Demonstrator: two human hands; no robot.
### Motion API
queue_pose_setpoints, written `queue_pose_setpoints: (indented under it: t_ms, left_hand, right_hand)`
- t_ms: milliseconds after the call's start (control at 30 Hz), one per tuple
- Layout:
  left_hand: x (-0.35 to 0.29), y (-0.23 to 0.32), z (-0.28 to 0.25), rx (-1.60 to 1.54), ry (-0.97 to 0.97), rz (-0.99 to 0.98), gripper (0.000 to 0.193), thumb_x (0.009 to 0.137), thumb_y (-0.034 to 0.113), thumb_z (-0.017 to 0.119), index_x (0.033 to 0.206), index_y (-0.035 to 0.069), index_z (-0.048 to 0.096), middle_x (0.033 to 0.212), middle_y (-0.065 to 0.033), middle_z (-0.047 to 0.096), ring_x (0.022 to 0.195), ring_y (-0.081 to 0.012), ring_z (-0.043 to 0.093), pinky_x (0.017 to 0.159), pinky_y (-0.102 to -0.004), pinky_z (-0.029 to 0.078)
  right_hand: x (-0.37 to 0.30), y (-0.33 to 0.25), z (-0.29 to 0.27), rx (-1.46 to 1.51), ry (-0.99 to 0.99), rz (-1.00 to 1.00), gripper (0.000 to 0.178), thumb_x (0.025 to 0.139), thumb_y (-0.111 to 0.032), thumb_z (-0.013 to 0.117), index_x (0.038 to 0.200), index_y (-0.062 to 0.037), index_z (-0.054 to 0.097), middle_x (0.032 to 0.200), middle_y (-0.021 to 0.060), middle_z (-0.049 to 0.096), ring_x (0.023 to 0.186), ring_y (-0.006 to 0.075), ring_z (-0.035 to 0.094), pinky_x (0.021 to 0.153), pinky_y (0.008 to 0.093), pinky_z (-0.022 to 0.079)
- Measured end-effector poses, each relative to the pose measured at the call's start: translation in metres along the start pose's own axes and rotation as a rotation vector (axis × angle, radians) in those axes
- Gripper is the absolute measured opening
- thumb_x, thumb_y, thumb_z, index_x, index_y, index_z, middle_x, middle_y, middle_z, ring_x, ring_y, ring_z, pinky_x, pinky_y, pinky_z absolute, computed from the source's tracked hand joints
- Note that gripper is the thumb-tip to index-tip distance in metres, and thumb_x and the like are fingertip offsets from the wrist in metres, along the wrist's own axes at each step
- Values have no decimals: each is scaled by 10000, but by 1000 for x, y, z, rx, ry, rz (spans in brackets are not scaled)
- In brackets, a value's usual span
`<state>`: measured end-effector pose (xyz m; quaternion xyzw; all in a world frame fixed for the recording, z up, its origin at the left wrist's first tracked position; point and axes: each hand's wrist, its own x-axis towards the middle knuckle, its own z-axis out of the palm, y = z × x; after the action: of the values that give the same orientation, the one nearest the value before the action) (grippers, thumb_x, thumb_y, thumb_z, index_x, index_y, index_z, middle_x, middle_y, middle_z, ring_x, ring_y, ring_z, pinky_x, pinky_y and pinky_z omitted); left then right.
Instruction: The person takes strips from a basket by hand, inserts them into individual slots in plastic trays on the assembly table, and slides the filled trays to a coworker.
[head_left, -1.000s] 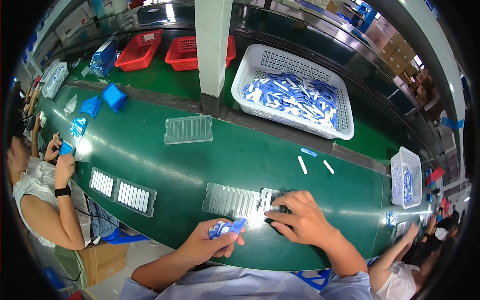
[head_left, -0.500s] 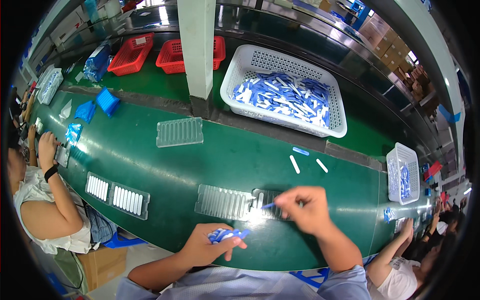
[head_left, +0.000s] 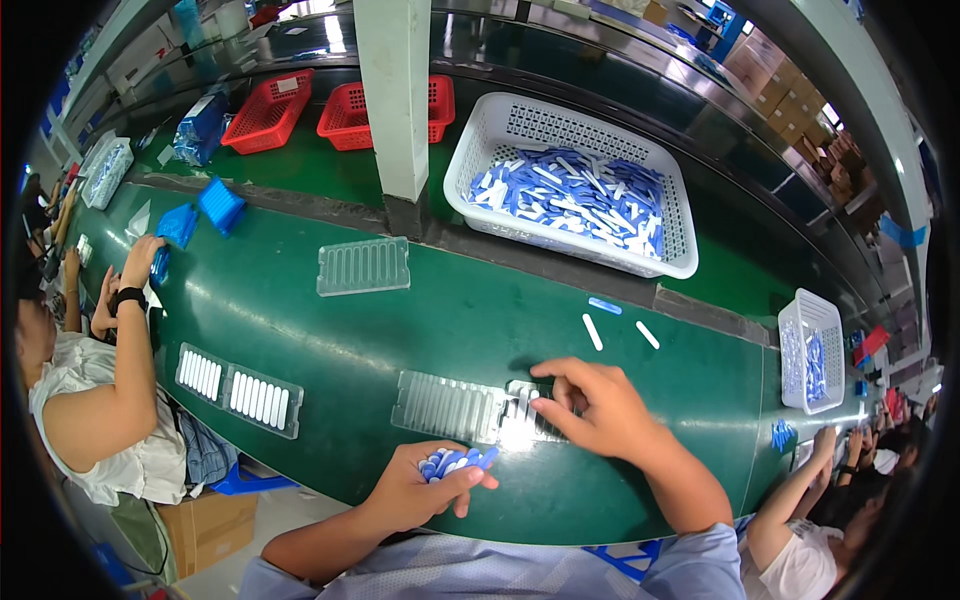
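Note:
My left hand [head_left: 405, 492] is closed around a bundle of small flat strips [head_left: 452, 464] with rounded ends, blue and white, shaped like nail files. Thumb and index finger apart, my right hand [head_left: 595, 408] hovers over the right half of a clear plastic tray [head_left: 447, 405] and holds nothing I can see. That hinged-looking tray lies flat on the green table, with slots in its left half. A few white strips [head_left: 521, 408] show in its right half, beside my right thumb; my hand and glare hide part of it.
A large white basket [head_left: 470, 205] of strips stands behind. Three loose strips [head_left: 593, 332] lie before it. A filled tray [head_left: 298, 410] lies left, another clear tray [head_left: 364, 267] farther back. Red baskets [head_left: 270, 112] flank a white post [head_left: 400, 120]. Co-workers sit on both sides.
My right hand has let go of the blue strip it was pinching, and its thumb and index finger have spread. My left hand keeps its bundle. The left co-worker's hand has reached toward the blue packs.

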<state>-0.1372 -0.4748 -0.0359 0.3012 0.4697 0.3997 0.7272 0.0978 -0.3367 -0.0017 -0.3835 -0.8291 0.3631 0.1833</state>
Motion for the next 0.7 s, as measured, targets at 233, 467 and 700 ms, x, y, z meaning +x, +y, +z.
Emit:
queue_pose_setpoints:
  t_ms: [233,467,700]
  left_hand:
    - [12,0,15,29,-111,10,193,946,55,696,1096,-61,660,992,-186,752,589,-86,626,447,-212,358]
    - [8,-2,2,-215,-28,-90,273,947,68,706,1192,-30,637,1139,-152,741,662,-83,639,456,-194,343]
    - [4,3,0,-340,-91,-166,411,975,46,662,1361,-23,541,1266,-152,698,870,-128,699,457,-179,309]
  right_hand:
    - [-31,-18,21,525,-91,95,80,922,-107,751,974,-47,745,671,20,674,563,79,613,520,256,468]
    - [-38,7,14,-637,201,-404,139,817,-175,823,870,-65,757,621,9,607,559,200,561,579,328,427]
    - [-42,15,13,-134,-1,-124,237,843,-216,807,1015,-63,748,609,3,589,557,183,560,620,318,449]
